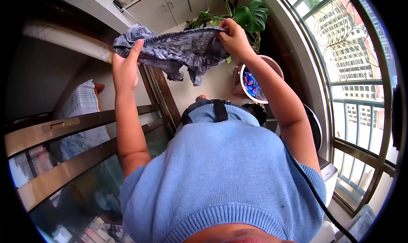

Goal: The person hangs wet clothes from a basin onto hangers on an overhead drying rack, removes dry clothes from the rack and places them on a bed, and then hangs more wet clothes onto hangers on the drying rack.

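A crumpled grey-purple garment with a gathered elastic waistband (182,49) hangs stretched between my hands, out in front of my body. My left hand (126,68) grips its bunched left end, the thumb lying on top of the cloth. At the opposite end, my right hand (236,39) pinches the band between thumb and fingers. The lower edges of the fabric dangle loosely above the floor. Below my right forearm is a round white-rimmed bucket (272,62) with blue and red patterned cloth (250,83) inside.
A large-leaved green plant (253,17) stands ahead, beside pale cabinets (163,7). Windows with metal bars (357,94) run along the right. To the left is a sliding glass door with a metal frame (55,130). A black cable (316,194) passes by my right side.
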A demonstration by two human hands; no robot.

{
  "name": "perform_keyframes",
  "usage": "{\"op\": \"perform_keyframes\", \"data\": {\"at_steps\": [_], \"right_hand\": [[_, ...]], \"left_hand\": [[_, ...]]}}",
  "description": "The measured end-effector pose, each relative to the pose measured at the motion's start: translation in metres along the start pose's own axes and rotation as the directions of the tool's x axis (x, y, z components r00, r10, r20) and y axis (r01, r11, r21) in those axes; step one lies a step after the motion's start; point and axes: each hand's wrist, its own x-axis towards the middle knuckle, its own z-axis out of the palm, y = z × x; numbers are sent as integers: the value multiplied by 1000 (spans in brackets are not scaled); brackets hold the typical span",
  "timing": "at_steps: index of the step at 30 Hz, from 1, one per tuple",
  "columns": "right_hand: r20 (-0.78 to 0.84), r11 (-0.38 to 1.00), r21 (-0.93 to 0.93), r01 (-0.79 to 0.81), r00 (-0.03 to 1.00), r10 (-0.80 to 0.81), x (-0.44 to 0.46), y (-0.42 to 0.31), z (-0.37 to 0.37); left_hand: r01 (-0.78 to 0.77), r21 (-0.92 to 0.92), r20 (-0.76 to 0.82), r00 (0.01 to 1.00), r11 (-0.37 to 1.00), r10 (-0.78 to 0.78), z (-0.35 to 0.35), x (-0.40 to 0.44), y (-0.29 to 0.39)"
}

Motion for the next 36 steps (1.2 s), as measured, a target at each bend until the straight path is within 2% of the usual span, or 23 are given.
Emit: {"op": "perform_keyframes", "data": {"at_steps": [2,3,5,7,9,11,13,14,15,16,17,18,19,20,22,23,24,27,29,31,33,35,36], "right_hand": [[-47,999,-10,50,998,-50,14,-20,-16],[-72,983,-75,166,983,-171,24,-18,-21],[2,970,-188,153,988,-156,39,-28,-43],[47,919,-292,265,964,-263,57,-23,-51],[132,721,-449,528,837,-531,80,-20,-56],[197,665,-489,564,815,-546,94,-68,-70],[80,617,-506,603,745,-663,88,-111,-77],[23,596,-511,620,703,-711,82,-126,-77],[11,578,-529,621,686,-727,74,-127,-70],[120,524,-566,637,692,-712,66,-106,-54],[281,389,-587,710,629,-725,51,-67,-34],[572,177,-493,852,471,-671,35,-18,-8],[805,124,-325,938,343,-484,17,20,6],[849,410,-514,754,514,120,7,13,-20],[608,433,-663,611,777,-165,53,9,-53],[405,483,-709,515,857,-319,69,-28,-70],[318,576,-649,498,865,-389,65,-57,-74],[-78,723,-489,488,801,-594,77,-143,-82],[113,742,-580,336,935,-336,71,-133,-61],[500,617,-644,452,859,-107,60,-74,-39],[408,927,-376,13,900,153,62,-73,-75],[305,992,93,-91,951,59,67,-82,-107],[271,971,217,-101,962,39,60,-97,-110]], "left_hand": [[7,521,-10,1000,853,-1,-28,10,1],[82,539,-119,993,839,-20,-38,16,-4],[-121,698,9,987,706,160,-80,29,-11],[146,584,-149,986,798,-71,-96,36,0],[177,549,-193,978,817,-82,-106,49,15],[10,536,-193,975,844,111,-126,68,41],[-321,513,-288,809,796,512,-105,55,85],[-416,702,-218,646,578,731,-75,31,109],[-318,937,-43,304,144,952,-49,10,113],[-284,959,43,172,8,984,-42,-1,97],[-326,945,114,354,9,928,-47,-5,56],[-327,934,189,794,145,577,-62,5,0],[-241,941,227,970,235,87,-89,11,-59],[-158,937,210,968,310,-140,-118,11,-91],[-13,774,-67,992,634,102,-152,27,-58],[145,640,-361,924,754,128,-170,29,-30],[-2,461,-380,903,887,200,-156,37,13],[-101,379,-327,915,920,235,-118,45,68],[-208,582,-61,953,786,297,-68,26,69],[22,530,48,997,848,-56,-82,9,27],[228,511,179,915,829,-362,-96,6,-10],[279,-105,-184,938,955,-294,-73,-9,30],[219,-169,-52,972,961,-231,-66,-10,44]]}}
